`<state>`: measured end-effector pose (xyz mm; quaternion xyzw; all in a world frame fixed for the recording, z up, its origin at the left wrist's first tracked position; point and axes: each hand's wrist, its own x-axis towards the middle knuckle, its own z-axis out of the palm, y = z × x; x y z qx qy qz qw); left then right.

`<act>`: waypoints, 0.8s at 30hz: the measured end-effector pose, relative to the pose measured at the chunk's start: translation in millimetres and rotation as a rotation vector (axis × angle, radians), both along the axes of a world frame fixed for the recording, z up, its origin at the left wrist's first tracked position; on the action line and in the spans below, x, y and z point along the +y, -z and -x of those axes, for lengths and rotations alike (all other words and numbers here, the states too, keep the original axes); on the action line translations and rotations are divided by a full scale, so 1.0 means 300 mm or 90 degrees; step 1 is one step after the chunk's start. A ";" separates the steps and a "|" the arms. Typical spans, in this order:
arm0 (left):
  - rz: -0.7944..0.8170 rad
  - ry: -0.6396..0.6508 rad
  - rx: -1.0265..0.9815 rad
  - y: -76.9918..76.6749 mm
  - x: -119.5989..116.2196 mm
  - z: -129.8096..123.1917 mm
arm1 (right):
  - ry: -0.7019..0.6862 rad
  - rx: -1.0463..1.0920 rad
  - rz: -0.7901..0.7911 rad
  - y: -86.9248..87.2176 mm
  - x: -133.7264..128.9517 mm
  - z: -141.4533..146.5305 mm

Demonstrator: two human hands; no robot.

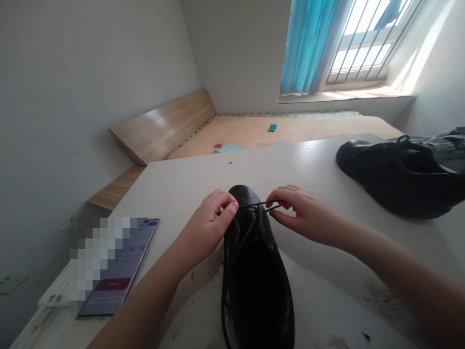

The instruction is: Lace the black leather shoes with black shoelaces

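Observation:
A black leather shoe (286, 295) lies on the white table with its toe pointing away from me. At the left of its toe, my left hand (214, 215) is closed in a pinch on the black shoelace (254, 204). My right hand (296, 208), to the right of the toe, has its fingers closed round the same lace, which stretches across the shoe between both hands. A long loose length of lace hangs over the tongue and down the shoe's left side.
Another black shoe (385, 169) lies at the right on the white table (189, 179). A phone (119, 276) rests at the left edge. Beyond the table is a wooden bed board (312, 128) with small coloured items.

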<state>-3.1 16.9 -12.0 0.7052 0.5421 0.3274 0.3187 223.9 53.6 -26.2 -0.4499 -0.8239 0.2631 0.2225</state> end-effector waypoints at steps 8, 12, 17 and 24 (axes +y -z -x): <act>-0.009 -0.004 0.005 0.000 0.000 0.010 | -0.004 0.124 0.117 0.002 0.043 -0.026; -0.005 -0.002 0.005 0.003 0.002 0.012 | 0.032 0.512 0.347 -0.020 0.038 -0.030; 0.000 -0.001 0.011 0.000 0.000 0.010 | 0.002 0.495 0.481 -0.021 0.030 -0.028; 0.006 0.003 0.014 -0.001 -0.003 0.009 | -0.019 0.228 0.394 0.026 0.006 0.015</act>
